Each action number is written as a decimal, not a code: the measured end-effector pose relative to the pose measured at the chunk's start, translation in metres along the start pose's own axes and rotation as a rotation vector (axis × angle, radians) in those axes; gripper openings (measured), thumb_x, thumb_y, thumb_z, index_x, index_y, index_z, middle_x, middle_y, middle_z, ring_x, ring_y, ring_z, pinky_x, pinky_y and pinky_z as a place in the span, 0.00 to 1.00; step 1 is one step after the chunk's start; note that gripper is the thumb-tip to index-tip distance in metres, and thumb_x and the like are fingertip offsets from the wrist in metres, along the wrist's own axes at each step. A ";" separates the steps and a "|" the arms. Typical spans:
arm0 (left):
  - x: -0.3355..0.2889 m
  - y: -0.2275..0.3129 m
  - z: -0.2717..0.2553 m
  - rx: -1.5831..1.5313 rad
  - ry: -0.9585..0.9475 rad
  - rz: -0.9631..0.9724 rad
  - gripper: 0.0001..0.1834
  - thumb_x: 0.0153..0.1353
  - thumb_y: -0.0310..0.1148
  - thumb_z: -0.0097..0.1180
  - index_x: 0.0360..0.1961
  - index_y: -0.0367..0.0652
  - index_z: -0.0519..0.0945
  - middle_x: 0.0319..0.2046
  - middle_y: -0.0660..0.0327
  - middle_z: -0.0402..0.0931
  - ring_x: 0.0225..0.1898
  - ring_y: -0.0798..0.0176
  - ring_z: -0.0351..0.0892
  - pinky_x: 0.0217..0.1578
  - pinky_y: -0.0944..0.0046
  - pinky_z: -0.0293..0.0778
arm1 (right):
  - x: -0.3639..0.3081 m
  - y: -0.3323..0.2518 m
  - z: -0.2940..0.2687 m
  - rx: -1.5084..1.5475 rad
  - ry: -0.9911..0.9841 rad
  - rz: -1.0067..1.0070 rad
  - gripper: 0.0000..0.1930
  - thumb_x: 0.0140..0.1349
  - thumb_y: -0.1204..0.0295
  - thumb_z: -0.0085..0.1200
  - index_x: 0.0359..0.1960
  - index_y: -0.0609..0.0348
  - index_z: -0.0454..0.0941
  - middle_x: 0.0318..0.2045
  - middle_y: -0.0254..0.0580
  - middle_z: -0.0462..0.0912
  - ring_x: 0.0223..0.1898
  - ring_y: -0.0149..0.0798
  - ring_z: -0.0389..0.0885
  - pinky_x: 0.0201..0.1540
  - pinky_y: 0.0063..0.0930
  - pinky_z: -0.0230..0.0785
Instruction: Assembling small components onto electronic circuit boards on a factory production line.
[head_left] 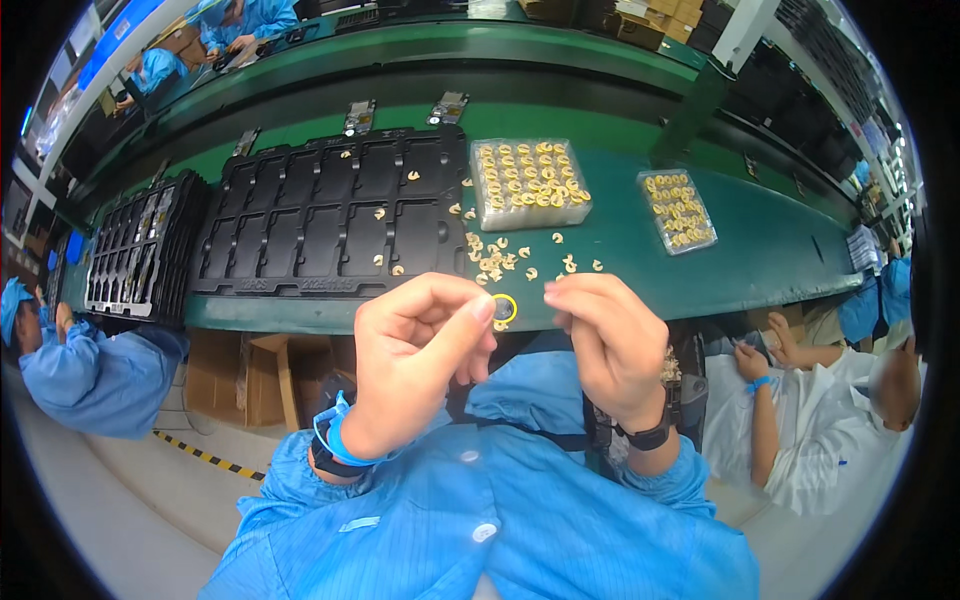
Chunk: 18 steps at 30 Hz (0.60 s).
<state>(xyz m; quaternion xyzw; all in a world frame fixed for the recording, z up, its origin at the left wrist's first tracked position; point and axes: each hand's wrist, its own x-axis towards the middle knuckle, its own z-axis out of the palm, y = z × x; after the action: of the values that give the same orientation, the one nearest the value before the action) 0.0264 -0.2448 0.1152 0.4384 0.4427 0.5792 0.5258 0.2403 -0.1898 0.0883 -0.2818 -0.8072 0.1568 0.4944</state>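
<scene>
Between thumb and fingertips, my left hand (420, 335) pinches a small round part with a yellow ring rim (507, 308) and a dark, clear-looking middle. To its right, my right hand (612, 340) has its fingertips pressed together, apart from the ring; whatever they hold, if anything, is too small to make out. Just beyond both hands, small cream-coloured curved pieces (490, 262) lie scattered on the green tabletop (640, 285). Behind them stands a stack of clear plastic trays (535, 215) with rows of yellow round parts on top.
A large black compartment tray (290, 285) lies left of the loose pieces, with a few pieces on it. Further left are stacked black trays (130, 260). A smaller clear tray (690, 238) of yellow parts sits right. Circuit boards (448, 108) lie behind. Co-workers sit at both sides.
</scene>
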 end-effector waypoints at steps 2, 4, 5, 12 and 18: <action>0.004 -0.004 0.001 -0.013 -0.016 0.018 0.06 0.73 0.28 0.60 0.41 0.35 0.82 0.25 0.59 0.82 0.20 0.67 0.79 0.20 0.68 0.70 | 0.002 -0.005 -0.013 0.029 -0.094 0.070 0.13 0.59 0.88 0.59 0.45 0.69 0.86 0.37 0.49 0.86 0.31 0.43 0.86 0.34 0.31 0.79; 0.010 -0.008 0.001 -0.230 -0.102 -0.156 0.08 0.75 0.31 0.59 0.43 0.36 0.81 0.25 0.62 0.79 0.19 0.68 0.75 0.20 0.68 0.68 | 0.007 -0.021 -0.019 0.266 -0.221 0.504 0.10 0.63 0.85 0.62 0.46 0.68 0.86 0.37 0.47 0.86 0.31 0.36 0.84 0.33 0.31 0.77; 0.014 -0.010 0.000 -0.226 -0.108 -0.161 0.08 0.75 0.31 0.59 0.43 0.36 0.81 0.25 0.62 0.79 0.19 0.68 0.75 0.20 0.68 0.68 | 0.004 -0.023 -0.016 0.300 -0.181 0.524 0.10 0.65 0.82 0.65 0.48 0.66 0.86 0.36 0.45 0.86 0.35 0.32 0.84 0.34 0.30 0.77; 0.031 -0.028 0.010 -0.847 -0.284 -0.475 0.10 0.79 0.37 0.57 0.45 0.40 0.80 0.27 0.63 0.77 0.21 0.67 0.74 0.22 0.67 0.69 | 0.019 0.011 -0.005 -0.005 0.037 -0.010 0.11 0.62 0.81 0.69 0.47 0.64 0.88 0.35 0.45 0.88 0.38 0.36 0.88 0.40 0.29 0.81; 0.051 -0.036 0.022 0.189 -0.153 0.047 0.07 0.77 0.30 0.58 0.46 0.36 0.81 0.29 0.63 0.82 0.27 0.70 0.81 0.26 0.69 0.74 | 0.018 0.024 -0.021 0.608 -0.032 0.672 0.09 0.71 0.76 0.66 0.47 0.68 0.87 0.39 0.39 0.87 0.33 0.25 0.86 0.30 0.19 0.78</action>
<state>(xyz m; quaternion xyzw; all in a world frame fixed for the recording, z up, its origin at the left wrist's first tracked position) 0.0525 -0.1911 0.0872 0.5391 0.4434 0.5119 0.5007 0.2597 -0.1609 0.0981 -0.3679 -0.5957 0.5428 0.4638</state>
